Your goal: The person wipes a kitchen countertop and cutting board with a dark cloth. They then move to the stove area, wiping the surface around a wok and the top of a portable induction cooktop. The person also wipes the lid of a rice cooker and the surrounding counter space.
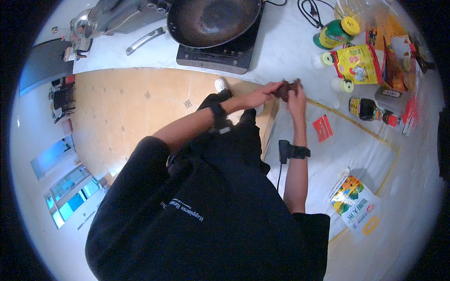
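Observation:
Both of my hands meet at the counter's edge on a dark reddish-brown crumpled thing point(285, 90), perhaps a cloth; blur hides exactly what it is. My left hand point(259, 95) grips its left side, with the arm stretched across in front of my body. From the right, my right hand point(296, 100) pinches it, the forearm lying over the counter. A small red packet point(322, 128) lies on the marbled countertop point(299, 186), right of my right forearm. Each wrist wears a black strap; the right one carries a small black device with a cable.
A wok point(214, 24) sits on a black induction cooktop point(214, 59), its handle pointing left. Along the right are a green yellow-capped jar point(332, 34), a yellow packet point(358, 65), white shakers point(342, 85), a dark sauce bottle point(367, 109) and a printed bag point(355, 203).

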Motion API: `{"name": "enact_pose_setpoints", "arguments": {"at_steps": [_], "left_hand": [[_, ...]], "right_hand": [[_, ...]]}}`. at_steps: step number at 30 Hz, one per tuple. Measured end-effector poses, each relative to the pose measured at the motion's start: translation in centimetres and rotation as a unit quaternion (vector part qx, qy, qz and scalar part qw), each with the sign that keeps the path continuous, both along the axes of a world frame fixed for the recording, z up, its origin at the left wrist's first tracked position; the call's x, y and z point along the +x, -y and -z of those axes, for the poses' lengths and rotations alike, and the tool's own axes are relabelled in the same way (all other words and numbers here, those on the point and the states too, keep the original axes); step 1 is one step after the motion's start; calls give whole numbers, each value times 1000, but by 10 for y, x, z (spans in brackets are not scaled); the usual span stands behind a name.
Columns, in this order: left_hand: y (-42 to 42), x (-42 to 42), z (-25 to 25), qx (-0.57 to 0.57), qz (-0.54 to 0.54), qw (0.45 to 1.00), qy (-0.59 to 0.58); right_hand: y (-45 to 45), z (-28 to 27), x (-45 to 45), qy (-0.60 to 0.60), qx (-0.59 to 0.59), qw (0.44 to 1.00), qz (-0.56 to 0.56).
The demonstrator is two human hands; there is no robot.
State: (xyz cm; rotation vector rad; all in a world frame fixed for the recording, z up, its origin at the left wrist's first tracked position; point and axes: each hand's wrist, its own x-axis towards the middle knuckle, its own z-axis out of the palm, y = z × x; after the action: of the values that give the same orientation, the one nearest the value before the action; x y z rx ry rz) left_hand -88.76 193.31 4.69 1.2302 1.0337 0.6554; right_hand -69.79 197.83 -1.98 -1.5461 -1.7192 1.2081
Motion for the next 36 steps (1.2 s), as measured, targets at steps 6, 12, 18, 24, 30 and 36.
{"name": "enact_pose_setpoints", "arguments": {"at_steps": [6,12,18,24,30,36], "left_hand": [[-18,43,59,11,-87,993,-77],[4,10,65,-6,-120,986,-115],[35,-49,84,-92,-46,991,-82],[74,-127,83,-78,-1,987,-137],[111,-208,74,-91,71,980,-160],[128,-275,73,-89,71,985,-126]], "right_hand": [[-51,5,12,72,-43,996,33],[-39,9,-41,249,-56,966,-52],[3,-21,-110,333,-51,923,-189],[59,-10,-155,298,-28,938,-177],[103,12,-195,207,15,954,-218],[123,-19,-247,168,-161,942,-241]]}}
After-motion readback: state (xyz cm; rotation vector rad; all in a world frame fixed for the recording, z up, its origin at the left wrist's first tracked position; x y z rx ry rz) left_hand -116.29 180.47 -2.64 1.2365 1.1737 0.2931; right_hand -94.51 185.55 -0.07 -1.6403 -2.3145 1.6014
